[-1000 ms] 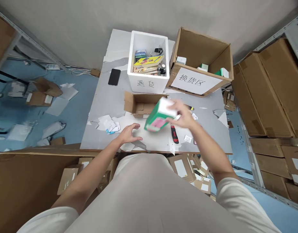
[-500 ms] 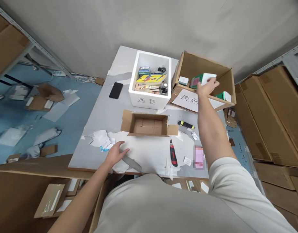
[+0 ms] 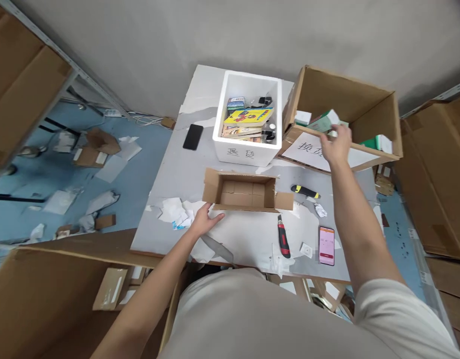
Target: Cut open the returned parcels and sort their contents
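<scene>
My left hand (image 3: 206,221) is at the near left corner of an open, empty small cardboard box (image 3: 237,207), fingers apart and thumb stretched to the right. It holds nothing; its fingertips reach the box's edge. My right hand (image 3: 338,143) is over the front wall of a large cardboard carton (image 3: 368,107) at the back right, thumb and fingers spread. Just beyond its fingertips a green-and-white box (image 3: 325,120) leans tilted inside the carton. Other small boxes lie in the carton, among them a white one (image 3: 302,117) and a green-and-white one (image 3: 379,143).
A white foam box (image 3: 248,157) with books and packets stands beside the carton. On the table lie a black phone (image 3: 193,137), a yellow-black cutter (image 3: 305,191), a red-black cutter (image 3: 284,238), a lit phone (image 3: 326,246) and paper scraps (image 3: 179,213). Shelving with cartons (image 3: 434,174) stands right.
The green-and-white box has gone lower into the carton and my right hand has let go of it. My left hand has moved up to the small cardboard box. The view has shifted.
</scene>
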`<state>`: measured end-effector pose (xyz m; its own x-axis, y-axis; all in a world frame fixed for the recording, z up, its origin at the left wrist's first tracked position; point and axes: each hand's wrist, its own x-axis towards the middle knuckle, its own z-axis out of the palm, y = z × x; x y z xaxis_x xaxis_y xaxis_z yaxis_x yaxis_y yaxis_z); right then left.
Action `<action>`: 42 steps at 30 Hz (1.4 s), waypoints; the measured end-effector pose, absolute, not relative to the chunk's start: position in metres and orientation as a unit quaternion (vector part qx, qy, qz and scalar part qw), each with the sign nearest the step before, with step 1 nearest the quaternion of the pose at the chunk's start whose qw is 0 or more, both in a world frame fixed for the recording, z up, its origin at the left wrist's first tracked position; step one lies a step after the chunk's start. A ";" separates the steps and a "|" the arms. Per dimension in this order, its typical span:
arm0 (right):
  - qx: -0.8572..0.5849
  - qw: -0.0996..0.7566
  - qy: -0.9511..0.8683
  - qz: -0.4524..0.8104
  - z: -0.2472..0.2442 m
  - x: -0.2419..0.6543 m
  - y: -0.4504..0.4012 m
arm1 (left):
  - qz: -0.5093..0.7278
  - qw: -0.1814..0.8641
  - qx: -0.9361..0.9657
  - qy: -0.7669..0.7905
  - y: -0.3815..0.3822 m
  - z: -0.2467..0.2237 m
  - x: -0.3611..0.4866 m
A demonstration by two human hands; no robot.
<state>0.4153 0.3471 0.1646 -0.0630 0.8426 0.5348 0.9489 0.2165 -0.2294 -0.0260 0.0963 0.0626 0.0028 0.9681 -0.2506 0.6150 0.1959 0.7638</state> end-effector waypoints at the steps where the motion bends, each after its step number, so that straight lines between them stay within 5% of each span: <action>1: -0.626 0.334 -0.699 -0.086 0.159 0.413 0.324 | 0.204 0.370 0.613 0.667 0.094 0.063 -0.030; 4: -0.666 0.416 -0.617 -0.049 0.125 0.405 0.239 | 0.099 0.263 0.630 0.724 0.083 0.061 -0.055; 7: -0.726 0.405 -0.553 0.056 0.081 0.391 0.161 | -0.025 0.191 0.543 0.818 0.068 0.048 -0.090; 13: -0.758 0.307 -0.512 0.262 0.038 0.351 0.100 | -0.125 0.280 0.555 0.774 0.058 0.002 -0.138; 16: -0.727 0.230 -0.561 0.322 0.031 0.335 0.098 | -0.068 0.274 0.581 0.764 0.056 -0.005 -0.147; 23: -0.736 0.187 -0.513 0.400 0.027 0.321 0.114 | 0.335 0.183 0.423 0.822 0.064 -0.006 -0.139; 27: -0.696 0.251 -0.485 0.466 0.032 0.294 0.124 | 0.465 0.301 0.371 0.745 0.098 -0.011 -0.079; 31: -0.673 0.313 -0.437 0.507 0.032 0.253 0.116 | 0.457 0.470 0.406 0.637 0.123 -0.007 -0.023; 42: -0.702 0.365 -0.391 0.470 0.088 0.270 -0.010 | 0.398 0.631 0.457 0.484 0.074 0.035 -0.035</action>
<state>0.2702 -0.0100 0.0883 0.2512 0.8927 -0.3740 0.2054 -0.4268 -0.8807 -0.0350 0.0737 0.0347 0.2145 0.9450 -0.2470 -0.0596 0.2651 0.9624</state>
